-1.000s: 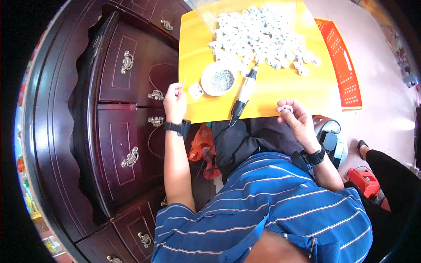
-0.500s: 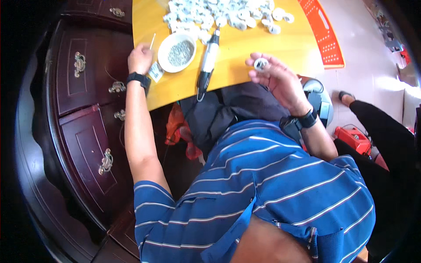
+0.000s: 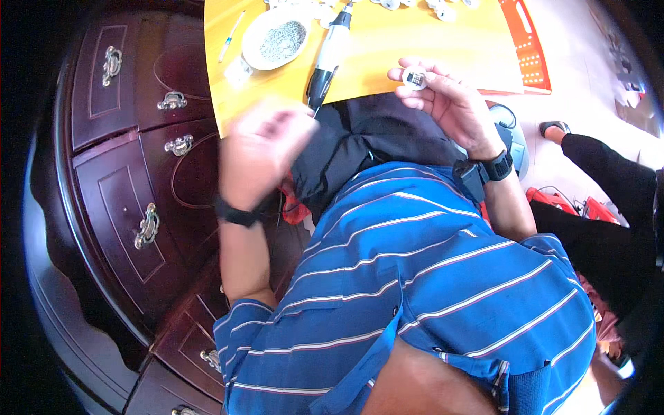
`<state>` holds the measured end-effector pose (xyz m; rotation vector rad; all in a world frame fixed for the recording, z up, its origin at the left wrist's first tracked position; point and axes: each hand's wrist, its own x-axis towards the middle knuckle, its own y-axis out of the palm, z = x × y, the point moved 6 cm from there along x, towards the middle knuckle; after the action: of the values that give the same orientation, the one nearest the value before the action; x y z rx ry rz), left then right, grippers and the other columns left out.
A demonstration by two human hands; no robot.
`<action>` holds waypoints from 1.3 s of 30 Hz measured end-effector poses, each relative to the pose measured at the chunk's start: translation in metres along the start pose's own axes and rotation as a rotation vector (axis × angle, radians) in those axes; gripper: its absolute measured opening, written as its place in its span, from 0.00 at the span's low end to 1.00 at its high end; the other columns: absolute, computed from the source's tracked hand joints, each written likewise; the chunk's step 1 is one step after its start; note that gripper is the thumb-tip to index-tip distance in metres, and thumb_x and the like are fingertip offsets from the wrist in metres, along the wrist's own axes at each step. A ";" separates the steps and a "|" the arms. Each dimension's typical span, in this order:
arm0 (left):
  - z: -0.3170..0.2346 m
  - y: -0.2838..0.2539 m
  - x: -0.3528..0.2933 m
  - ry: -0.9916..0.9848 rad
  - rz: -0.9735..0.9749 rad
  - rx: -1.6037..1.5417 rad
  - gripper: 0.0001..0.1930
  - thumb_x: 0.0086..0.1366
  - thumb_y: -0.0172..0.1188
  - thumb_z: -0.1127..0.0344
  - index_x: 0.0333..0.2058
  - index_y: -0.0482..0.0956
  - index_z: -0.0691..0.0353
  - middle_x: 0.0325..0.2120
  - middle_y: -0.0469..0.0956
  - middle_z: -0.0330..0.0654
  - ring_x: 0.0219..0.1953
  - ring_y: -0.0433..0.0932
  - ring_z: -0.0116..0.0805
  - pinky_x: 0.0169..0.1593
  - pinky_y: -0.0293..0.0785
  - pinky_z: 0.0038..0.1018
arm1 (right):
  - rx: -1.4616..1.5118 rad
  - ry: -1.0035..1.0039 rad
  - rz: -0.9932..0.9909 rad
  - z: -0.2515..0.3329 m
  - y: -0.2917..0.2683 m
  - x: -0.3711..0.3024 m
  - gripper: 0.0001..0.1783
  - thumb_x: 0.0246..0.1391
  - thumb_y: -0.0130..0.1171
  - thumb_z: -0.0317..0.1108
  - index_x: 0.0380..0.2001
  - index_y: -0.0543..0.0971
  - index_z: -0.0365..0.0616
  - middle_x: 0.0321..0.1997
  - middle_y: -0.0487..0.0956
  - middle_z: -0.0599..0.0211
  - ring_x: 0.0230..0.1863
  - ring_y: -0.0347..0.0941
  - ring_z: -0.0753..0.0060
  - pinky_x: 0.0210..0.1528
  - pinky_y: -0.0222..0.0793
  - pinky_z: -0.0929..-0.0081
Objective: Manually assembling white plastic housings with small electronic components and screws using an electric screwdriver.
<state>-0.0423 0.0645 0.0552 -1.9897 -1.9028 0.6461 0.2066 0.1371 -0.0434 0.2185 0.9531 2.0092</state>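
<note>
My right hand (image 3: 453,104) pinches a small round white piece (image 3: 413,78) with a dark centre, above the table's near edge. My left hand (image 3: 266,149) is smeared by motion over the near left edge of the table. Whether its fingers hold anything cannot be made out. Nearest to it lies a black and silver pen-shaped electric screwdriver (image 3: 328,59), with a loop at its near end. Beyond that hand stands a white bowl (image 3: 250,38) full of small metal parts (image 3: 282,41). A thin stick (image 3: 232,38) with a bluish end rests on the table left of the bowl.
Many round white pieces (image 3: 443,10) lie at the far side of the yellow table (image 3: 373,41). A small clear packet (image 3: 238,70) sits by the bowl. An orange crate (image 3: 532,59) borders the table's right, dark wooden drawers (image 3: 121,214) its left. Another person's leg (image 3: 609,155) shows at right.
My left hand has come from beside the thin stick toward me and rightward. My right hand still holds the round piece. The view has shifted, so the table sits higher.
</note>
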 end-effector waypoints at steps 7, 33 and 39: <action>0.043 0.122 -0.020 0.051 0.284 0.550 0.14 0.57 0.66 0.55 0.25 0.84 0.60 0.22 0.80 0.51 0.26 0.82 0.49 0.32 0.78 0.41 | -0.013 0.003 -0.017 -0.003 0.010 0.001 0.21 0.69 0.46 0.35 0.59 0.70 0.35 0.55 0.78 0.51 0.50 0.80 0.65 0.54 0.76 0.72; 0.088 0.140 -0.015 0.099 0.226 0.336 0.06 0.56 0.59 0.69 0.30 0.84 0.60 0.26 0.82 0.54 0.30 0.83 0.50 0.37 0.79 0.40 | 0.029 0.007 -0.059 0.000 0.003 -0.005 0.23 0.68 0.48 0.35 0.61 0.68 0.32 0.56 0.78 0.50 0.49 0.80 0.66 0.52 0.77 0.74; 0.078 0.097 -0.035 0.023 -0.015 -0.005 0.05 0.62 0.61 0.74 0.36 0.84 0.65 0.27 0.84 0.42 0.27 0.80 0.24 0.33 0.75 0.21 | 0.024 0.020 -0.097 0.000 0.002 -0.006 0.21 0.68 0.49 0.36 0.58 0.71 0.36 0.53 0.80 0.56 0.47 0.80 0.69 0.51 0.77 0.74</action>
<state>-0.0006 0.0162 -0.0572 -1.9753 -1.9056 0.6122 0.2091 0.1314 -0.0403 0.1627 0.9828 1.9150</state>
